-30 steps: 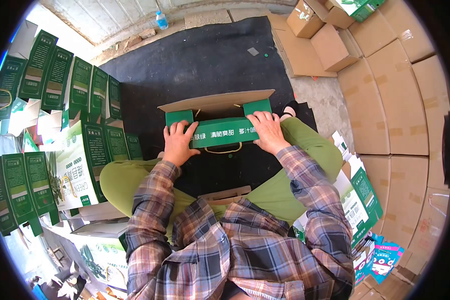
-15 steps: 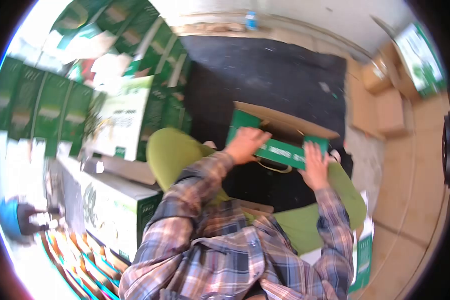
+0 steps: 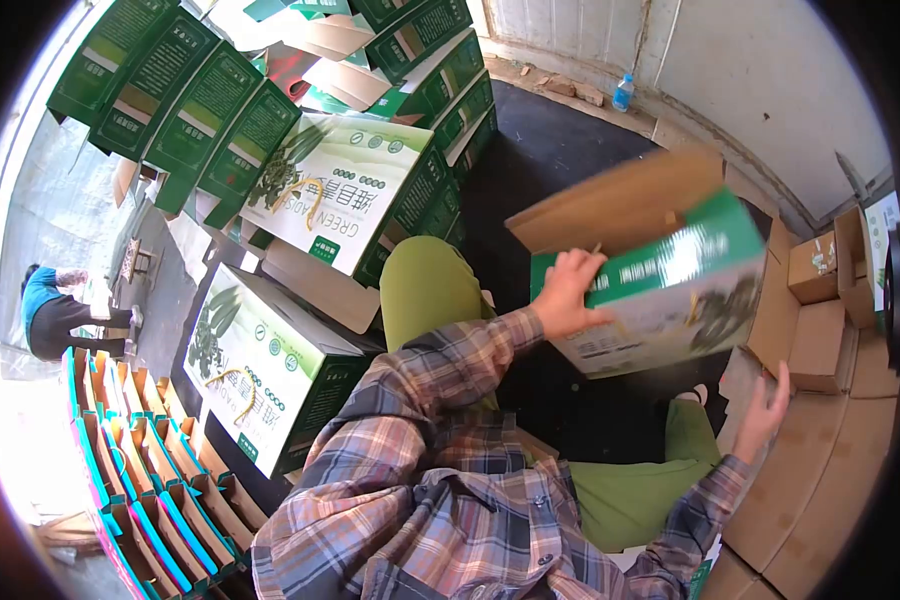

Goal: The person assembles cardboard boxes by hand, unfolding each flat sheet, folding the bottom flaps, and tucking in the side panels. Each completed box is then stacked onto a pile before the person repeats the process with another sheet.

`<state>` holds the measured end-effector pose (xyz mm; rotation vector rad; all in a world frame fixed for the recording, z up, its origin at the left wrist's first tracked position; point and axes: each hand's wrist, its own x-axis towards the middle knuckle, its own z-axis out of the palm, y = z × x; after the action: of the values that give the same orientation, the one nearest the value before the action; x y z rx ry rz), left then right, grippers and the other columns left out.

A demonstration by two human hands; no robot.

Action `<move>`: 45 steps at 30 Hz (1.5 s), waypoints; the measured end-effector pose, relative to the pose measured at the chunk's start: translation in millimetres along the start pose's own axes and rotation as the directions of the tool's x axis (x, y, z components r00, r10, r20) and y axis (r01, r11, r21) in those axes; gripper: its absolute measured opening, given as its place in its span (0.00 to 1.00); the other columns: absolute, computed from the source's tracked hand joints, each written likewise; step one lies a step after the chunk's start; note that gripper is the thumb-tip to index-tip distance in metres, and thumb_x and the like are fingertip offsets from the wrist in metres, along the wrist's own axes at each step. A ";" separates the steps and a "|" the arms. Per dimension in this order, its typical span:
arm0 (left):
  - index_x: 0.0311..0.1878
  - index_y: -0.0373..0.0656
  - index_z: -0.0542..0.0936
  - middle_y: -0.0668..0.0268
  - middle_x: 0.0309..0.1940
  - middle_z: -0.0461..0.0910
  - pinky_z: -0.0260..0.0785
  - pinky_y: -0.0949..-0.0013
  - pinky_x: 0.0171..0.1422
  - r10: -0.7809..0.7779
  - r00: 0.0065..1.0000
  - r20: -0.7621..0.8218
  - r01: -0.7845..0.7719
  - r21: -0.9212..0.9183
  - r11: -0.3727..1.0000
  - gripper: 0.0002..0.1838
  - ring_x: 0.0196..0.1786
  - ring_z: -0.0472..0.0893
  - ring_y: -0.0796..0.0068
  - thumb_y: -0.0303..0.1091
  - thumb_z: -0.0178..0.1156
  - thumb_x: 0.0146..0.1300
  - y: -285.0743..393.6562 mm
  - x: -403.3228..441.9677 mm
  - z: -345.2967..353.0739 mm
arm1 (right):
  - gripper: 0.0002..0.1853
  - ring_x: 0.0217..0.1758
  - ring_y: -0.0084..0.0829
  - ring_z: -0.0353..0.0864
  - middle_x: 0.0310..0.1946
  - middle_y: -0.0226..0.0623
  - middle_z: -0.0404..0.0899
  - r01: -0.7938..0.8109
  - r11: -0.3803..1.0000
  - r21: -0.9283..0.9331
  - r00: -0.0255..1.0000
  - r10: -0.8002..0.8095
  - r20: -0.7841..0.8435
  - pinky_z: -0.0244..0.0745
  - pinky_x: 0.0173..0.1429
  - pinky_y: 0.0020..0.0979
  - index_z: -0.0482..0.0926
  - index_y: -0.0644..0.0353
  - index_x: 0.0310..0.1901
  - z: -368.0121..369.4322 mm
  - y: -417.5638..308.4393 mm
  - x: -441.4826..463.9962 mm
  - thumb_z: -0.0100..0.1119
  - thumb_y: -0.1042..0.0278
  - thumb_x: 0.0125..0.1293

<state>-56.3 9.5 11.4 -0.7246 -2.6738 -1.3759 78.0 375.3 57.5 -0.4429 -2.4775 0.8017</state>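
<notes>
A green and white printed carton (image 3: 660, 315) is tilted in front of me, its brown inner flap (image 3: 620, 200) standing up and blurred by motion. My left hand (image 3: 570, 295) grips its near left top edge, fingers over the green rim and thumb against the printed face. Off to the right, my right hand (image 3: 763, 412) is apart from the carton, with its fingers stretched and nothing in them. Beside my left knee lie two similar cartons, one farther off (image 3: 325, 195) and one nearer (image 3: 260, 370).
Stacked green cartons (image 3: 190, 120) rise at the left. Rows of open boxes (image 3: 150, 480) stand at lower left. Brown cardboard boxes (image 3: 820, 345) line the right. A blue bottle (image 3: 623, 92) stands by the wall. Another person (image 3: 55, 315) bends over at far left.
The carton has come up off the black mat and turned, its printed face now showing. My right hand has let go and moved right and down. The view has swung left.
</notes>
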 end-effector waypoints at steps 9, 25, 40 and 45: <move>0.57 0.36 0.70 0.63 0.47 0.75 0.68 0.68 0.56 -0.400 0.809 -0.431 -0.118 -0.786 0.607 0.24 0.48 0.76 0.72 0.41 0.59 0.63 79.8 -37.8 -180.8 | 0.19 0.60 0.29 0.71 0.58 0.39 0.72 -0.244 0.943 0.226 0.968 0.250 0.001 0.64 0.63 0.29 0.71 0.65 0.59 -57.0 81.6 -14.5 0.51 0.71 0.68; 0.60 0.36 0.69 0.56 0.55 0.76 0.69 0.56 0.61 -0.643 0.509 -0.573 -0.316 -0.819 0.480 0.23 0.55 0.76 0.59 0.42 0.44 0.68 -83.2 -122.5 -308.2 | 0.16 0.47 0.29 0.78 0.45 0.41 0.80 -0.498 0.846 0.190 0.860 0.511 -0.018 0.72 0.53 0.30 0.77 0.65 0.50 -75.9 292.1 -161.9 0.55 0.64 0.66; 0.60 0.39 0.68 0.57 0.46 0.76 0.68 0.48 0.57 -0.935 0.012 -0.353 0.174 -0.920 0.350 0.46 0.45 0.76 0.54 0.64 0.63 0.43 -180.8 -148.9 -375.5 | 0.10 0.34 0.26 0.80 0.30 0.34 0.83 -0.734 0.674 -0.077 0.665 0.692 -0.282 0.75 0.41 0.28 0.83 0.62 0.35 -24.3 288.3 -385.8 0.63 0.66 0.53; 0.64 0.41 0.64 0.52 0.49 0.72 0.73 0.58 0.36 -0.305 0.126 -0.944 0.721 -0.124 0.681 0.38 0.35 0.76 0.58 0.56 0.61 0.57 -114.1 -146.7 -349.1 | 0.12 0.35 0.28 0.83 0.37 0.34 0.83 -0.871 0.106 0.481 0.049 0.991 -0.128 0.76 0.32 0.31 0.80 0.56 0.45 -41.7 211.7 -406.8 0.58 0.66 0.61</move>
<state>-32.6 -375.5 98.9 0.9872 -1.9850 -0.7679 467.9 378.8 -187.5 -2.0643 -1.2433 1.2871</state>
